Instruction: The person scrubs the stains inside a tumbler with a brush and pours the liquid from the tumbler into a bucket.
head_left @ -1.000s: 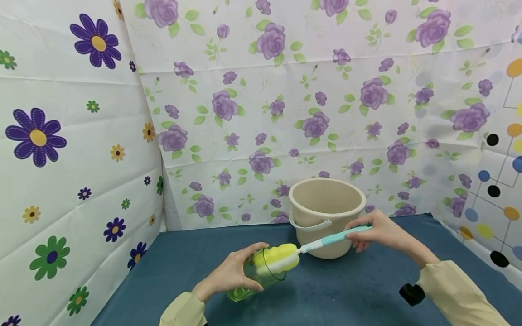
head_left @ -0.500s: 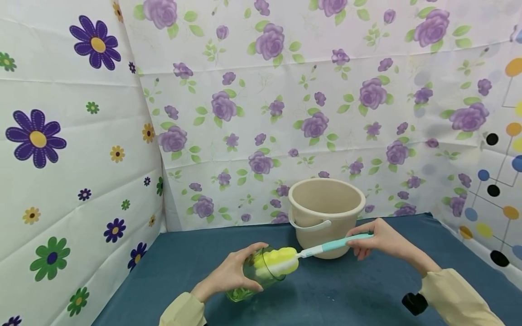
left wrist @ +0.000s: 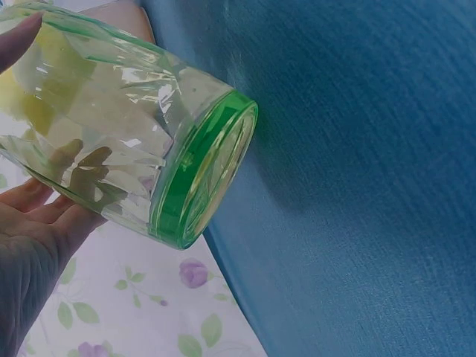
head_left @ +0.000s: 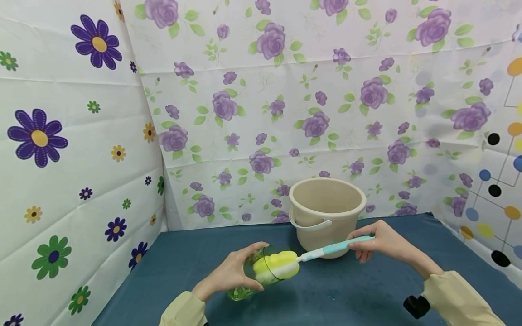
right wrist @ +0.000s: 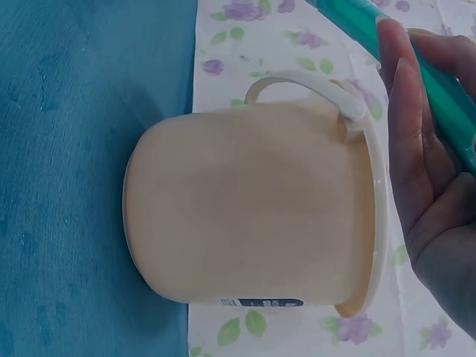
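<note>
My left hand (head_left: pixel 236 272) grips a clear green glass (left wrist: pixel 111 126), tilted with its mouth toward the right. Its thick green base shows in the left wrist view, near the blue cloth. A bottle brush (head_left: pixel 334 247) with a teal and white handle is pinched in my right hand (head_left: pixel 377 242). Its yellow and white sponge head (head_left: pixel 287 262) sits partly inside the glass, with the end nearest the handle sticking out past the rim. In the right wrist view the teal handle (right wrist: pixel 357 22) crosses between thumb and fingers.
A beige bucket (head_left: pixel 326 217) with a pale handle stands behind the brush, close to the back wall sheet. Dark blue cloth (head_left: pixel 191 253) covers the table. Patterned sheets hang at the left (head_left: pixel 81 181), back and right. A few wet spots show on the cloth.
My right hand has moved down slightly, so the brush handle lies flatter. The sponge head has shifted a little lower at the glass mouth. The left hand and glass have stayed nearly still.
</note>
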`<state>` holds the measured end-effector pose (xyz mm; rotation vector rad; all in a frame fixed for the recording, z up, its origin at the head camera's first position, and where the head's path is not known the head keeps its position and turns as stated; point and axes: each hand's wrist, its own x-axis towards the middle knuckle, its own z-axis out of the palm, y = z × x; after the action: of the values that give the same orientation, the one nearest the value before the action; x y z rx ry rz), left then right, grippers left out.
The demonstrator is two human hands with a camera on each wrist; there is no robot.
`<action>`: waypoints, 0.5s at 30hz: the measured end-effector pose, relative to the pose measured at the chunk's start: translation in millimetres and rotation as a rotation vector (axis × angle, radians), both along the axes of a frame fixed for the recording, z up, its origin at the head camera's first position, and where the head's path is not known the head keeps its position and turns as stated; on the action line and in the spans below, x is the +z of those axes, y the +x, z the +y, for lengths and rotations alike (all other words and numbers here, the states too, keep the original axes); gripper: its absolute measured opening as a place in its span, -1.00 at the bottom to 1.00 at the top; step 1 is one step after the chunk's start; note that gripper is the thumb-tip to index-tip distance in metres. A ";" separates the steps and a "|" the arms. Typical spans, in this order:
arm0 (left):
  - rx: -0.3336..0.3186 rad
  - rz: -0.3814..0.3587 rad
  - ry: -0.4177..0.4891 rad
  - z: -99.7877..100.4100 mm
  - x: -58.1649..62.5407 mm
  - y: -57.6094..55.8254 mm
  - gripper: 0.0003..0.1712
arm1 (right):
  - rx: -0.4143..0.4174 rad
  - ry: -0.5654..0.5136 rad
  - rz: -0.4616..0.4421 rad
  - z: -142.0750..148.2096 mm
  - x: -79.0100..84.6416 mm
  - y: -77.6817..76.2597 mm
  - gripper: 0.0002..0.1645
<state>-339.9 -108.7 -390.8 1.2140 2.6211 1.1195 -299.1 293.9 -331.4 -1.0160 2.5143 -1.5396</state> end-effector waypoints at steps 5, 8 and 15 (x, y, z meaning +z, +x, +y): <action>0.000 0.010 0.001 0.7 -0.3 -0.9 0.02 | -0.006 -0.015 0.003 -1.1 0.5 0.0 -0.78; 0.003 0.014 0.000 1.2 -0.9 -0.8 0.02 | -0.007 -0.020 0.016 -6.1 6.3 4.4 -0.79; -0.010 0.009 0.009 1.9 -1.0 -1.0 0.03 | -0.043 -0.010 0.041 -13.6 14.6 11.2 -0.79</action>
<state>-340.9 -106.7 -391.9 1.2359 2.6159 1.1283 -287.9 280.4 -316.9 -1.0119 2.5753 -1.5595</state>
